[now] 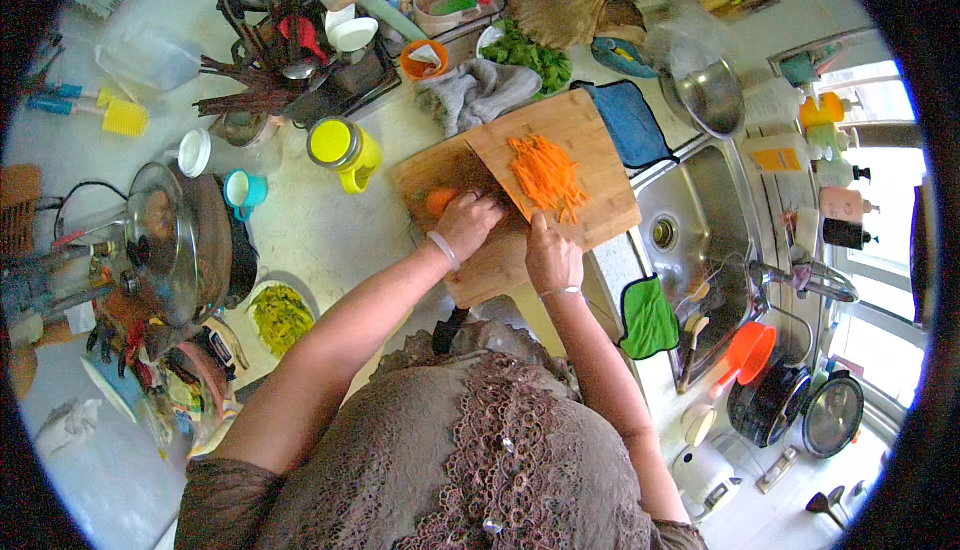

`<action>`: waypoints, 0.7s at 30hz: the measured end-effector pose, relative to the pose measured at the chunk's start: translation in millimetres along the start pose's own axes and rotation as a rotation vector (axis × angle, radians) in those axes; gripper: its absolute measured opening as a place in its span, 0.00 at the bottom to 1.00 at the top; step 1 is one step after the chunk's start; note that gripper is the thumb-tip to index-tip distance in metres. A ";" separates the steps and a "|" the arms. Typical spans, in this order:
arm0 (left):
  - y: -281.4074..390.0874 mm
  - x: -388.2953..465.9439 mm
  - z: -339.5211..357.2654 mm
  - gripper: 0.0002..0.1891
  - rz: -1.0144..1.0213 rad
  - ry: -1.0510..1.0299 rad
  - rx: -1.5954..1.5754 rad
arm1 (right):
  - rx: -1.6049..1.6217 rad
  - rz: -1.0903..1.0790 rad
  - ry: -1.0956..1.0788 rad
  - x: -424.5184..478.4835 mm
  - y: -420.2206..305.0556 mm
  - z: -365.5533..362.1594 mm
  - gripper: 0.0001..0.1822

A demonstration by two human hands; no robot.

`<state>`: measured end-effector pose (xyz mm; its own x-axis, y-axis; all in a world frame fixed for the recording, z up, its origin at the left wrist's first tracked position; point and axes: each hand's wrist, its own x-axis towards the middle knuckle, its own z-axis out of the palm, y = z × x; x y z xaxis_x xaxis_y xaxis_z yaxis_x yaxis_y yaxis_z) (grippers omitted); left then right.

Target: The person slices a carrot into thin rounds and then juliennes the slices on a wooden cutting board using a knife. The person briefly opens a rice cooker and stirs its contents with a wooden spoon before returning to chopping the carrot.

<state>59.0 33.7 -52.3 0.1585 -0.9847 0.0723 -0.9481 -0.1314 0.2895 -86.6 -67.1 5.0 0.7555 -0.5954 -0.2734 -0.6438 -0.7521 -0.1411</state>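
Note:
A bamboo cutting board [604,197] lies at an angle on the counter before me. My right hand [553,256] grips a broad-bladed kitchen knife [484,171] near the board's front edge; its handle is mostly hidden in the fist. The blade's dark face is turned left. Curled fingers of my left hand [471,226] rest low on the board beside the blade, and what lies under them is hidden. An orange carrot piece [441,201] shows just past that hand's outer side. Right of the blade lies a loose pile of carrot shreds [546,176].
A steel sink [694,197] is set in at the right, with a green cloth [649,317] on its edge. A yellow-lidded mug [343,151], a turquoise cup [245,191] and a lidded pan [169,242] stand left. Behind the board are a grey towel [480,92] and leafy greens [534,58].

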 end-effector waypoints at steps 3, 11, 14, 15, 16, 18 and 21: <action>-2.1 -0.6 8.1 0.12 0.034 0.148 -0.014 | 0.061 -0.050 0.079 9.8 -0.2 -5.2 0.10; -0.7 -0.6 13.1 0.11 -0.003 0.110 -0.054 | 0.044 0.062 0.005 -4.5 1.8 3.9 0.08; -0.7 0.7 10.4 0.11 0.012 0.099 -0.058 | 0.059 0.006 0.077 16.7 0.4 9.0 0.08; -2.2 1.6 9.9 0.11 0.021 0.125 -0.048 | 0.051 -0.015 0.093 21.7 -2.2 5.6 0.07; -2.2 1.5 9.7 0.09 0.015 0.159 -0.044 | 0.061 -0.031 0.099 15.1 -1.6 0.6 0.07; 0.9 -2.5 11.0 0.07 0.000 0.222 -0.041 | 0.053 0.021 0.017 0.1 -2.8 -10.1 0.07; -1.4 -7.3 26.8 0.06 -0.021 0.186 -0.004 | 0.038 0.060 -0.037 -10.7 -5.2 -16.5 0.07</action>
<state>51.8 38.0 -78.7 0.2265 -0.9437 0.2410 -0.9431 -0.1508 0.2962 -89.3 -61.5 24.4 0.7111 -0.6273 -0.3175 -0.6921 -0.7040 -0.1591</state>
